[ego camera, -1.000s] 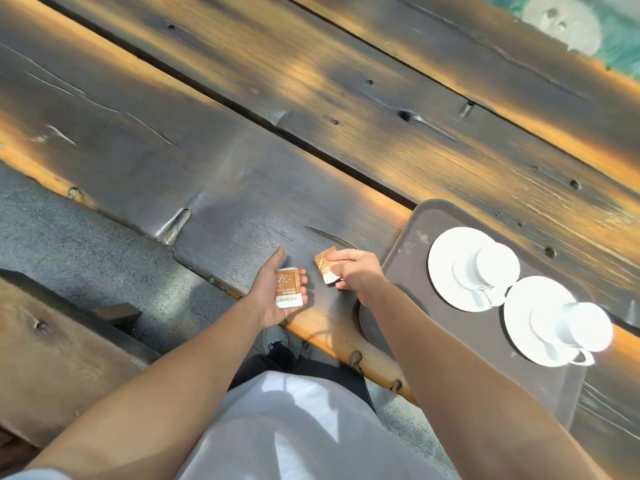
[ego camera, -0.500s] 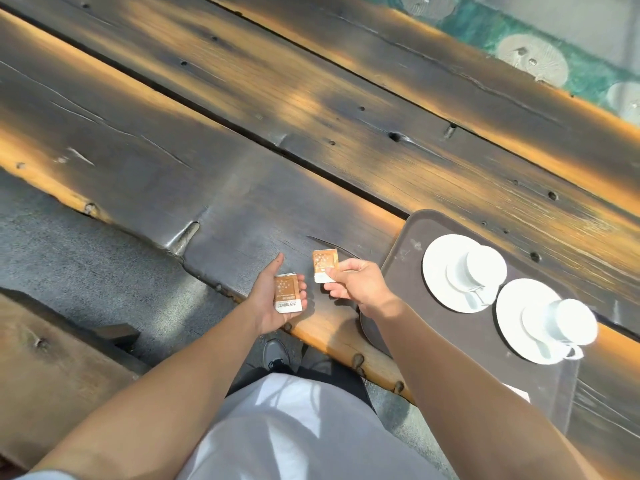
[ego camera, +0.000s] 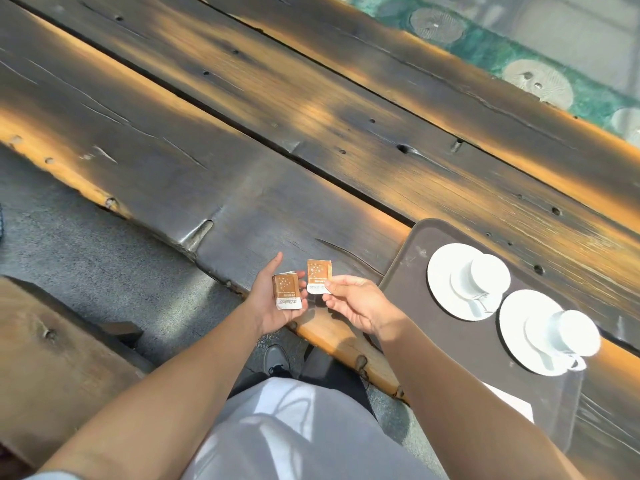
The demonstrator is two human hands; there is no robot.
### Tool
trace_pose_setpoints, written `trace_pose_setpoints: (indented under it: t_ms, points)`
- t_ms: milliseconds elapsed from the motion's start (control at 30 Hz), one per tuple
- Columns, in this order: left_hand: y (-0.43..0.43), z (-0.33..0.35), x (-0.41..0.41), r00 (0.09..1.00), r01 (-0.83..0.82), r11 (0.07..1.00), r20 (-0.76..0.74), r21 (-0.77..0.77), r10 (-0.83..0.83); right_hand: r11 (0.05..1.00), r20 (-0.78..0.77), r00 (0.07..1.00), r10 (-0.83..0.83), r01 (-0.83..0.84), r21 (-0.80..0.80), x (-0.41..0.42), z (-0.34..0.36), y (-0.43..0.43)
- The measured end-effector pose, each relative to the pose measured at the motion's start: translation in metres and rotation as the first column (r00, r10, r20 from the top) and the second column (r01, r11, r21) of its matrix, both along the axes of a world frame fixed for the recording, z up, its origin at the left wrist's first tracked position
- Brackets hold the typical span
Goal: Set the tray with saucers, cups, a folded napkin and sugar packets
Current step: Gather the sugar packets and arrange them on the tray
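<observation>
Brown sugar packet pinched in R hand; L hand grips packet stack. Sugar step underway; next prob. needs short carry onto tray.

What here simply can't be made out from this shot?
Head view only:
- Napkin: mostly behind the right forearm; its fold is hidden.
- Stack in the left hand: packet count too small to tell.
- Packet in the right hand: print too small to read.
- Cups: insides washed out by glare.
- Tray: near edge hidden by the right forearm.
</observation>
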State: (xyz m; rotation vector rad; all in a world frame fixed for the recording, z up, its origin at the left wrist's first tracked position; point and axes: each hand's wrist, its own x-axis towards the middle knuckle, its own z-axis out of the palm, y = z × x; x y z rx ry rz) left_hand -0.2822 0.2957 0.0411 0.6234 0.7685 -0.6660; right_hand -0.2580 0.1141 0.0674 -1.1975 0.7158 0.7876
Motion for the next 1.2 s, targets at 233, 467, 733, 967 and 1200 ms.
trace_pose_setpoints:
  t_ms: [233,467,733,967,1200]
  points:
    - [0.002,-0.005,-0.005,0.999,0.003,0.999,0.032,-0.048,-0.001,0.993,0.038,0.992,0.116,-0.116,0.002,-0.007,0.0,0.017]
    - [-0.001,-0.004,-0.008,1.0,-0.021,1.0,0.011,0.002,0.021,0.972,0.084,0.968,0.235,-0.232,-0.042,-0.015,-0.005,0.031]
    - [-0.004,-0.002,-0.013,0.999,-0.043,0.999,0.029,-0.018,0.043,0.915,0.139,0.919,0.37,-0.335,-0.226,-0.021,-0.011,0.038]
    - [-0.012,-0.002,-0.009,1.0,-0.007,0.999,0.026,0.044,0.005,0.818,0.139,0.857,0.496,-0.408,-0.405,-0.025,-0.015,0.037]
    - [-0.009,-0.005,-0.007,0.999,0.035,0.999,0.03,0.021,-0.036,0.856,0.224,0.852,0.473,-0.385,-0.345,-0.019,-0.009,0.03]
